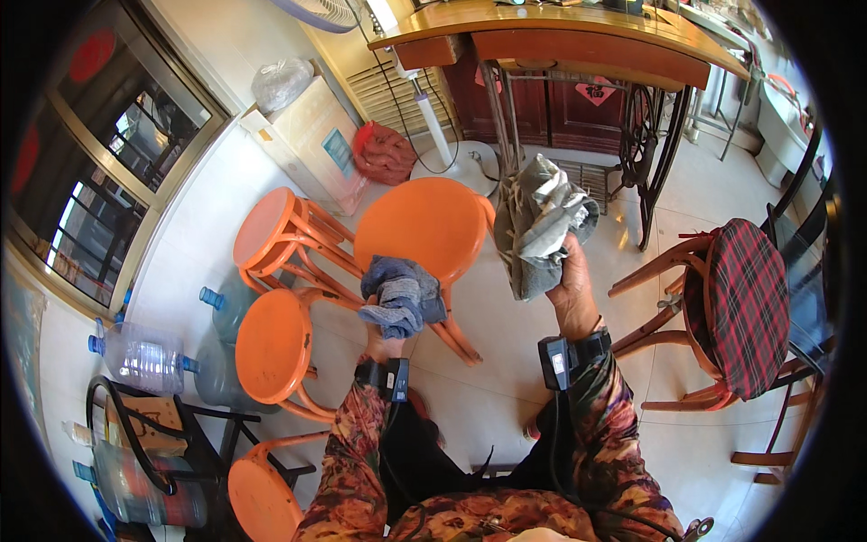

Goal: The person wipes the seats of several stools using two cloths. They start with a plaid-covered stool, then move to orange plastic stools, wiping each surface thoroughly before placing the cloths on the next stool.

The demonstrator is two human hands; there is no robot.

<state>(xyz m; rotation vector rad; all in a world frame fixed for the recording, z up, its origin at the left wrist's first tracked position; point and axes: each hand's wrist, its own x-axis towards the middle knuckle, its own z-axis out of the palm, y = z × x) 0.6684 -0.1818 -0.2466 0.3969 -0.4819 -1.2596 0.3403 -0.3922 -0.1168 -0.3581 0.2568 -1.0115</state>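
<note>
My left hand (pixel 383 344) grips a bunched blue-grey cloth (pixel 401 295) over the near edge of an orange round stool (pixel 421 227); whether the cloth touches the seat I cannot tell. Further right, my right hand (pixel 573 293) holds up a crumpled grey-green cloth (pixel 535 230) with pale, shiny folds. This bundle appears to the right of the same stool, in front of the treadle sewing table. Cloth covers most of the fingers of both hands. Each wrist bears a black strap with a small box.
More orange stools (pixel 272 345) and large plastic water bottles (pixel 145 357) stand at left. A stool with a plaid cushion (pixel 750 308) is at right. Ahead are a wooden sewing table (pixel 582 51), a fan base (pixel 455 169), a red mesh bag (pixel 383 154) and a cardboard box (pixel 308 135).
</note>
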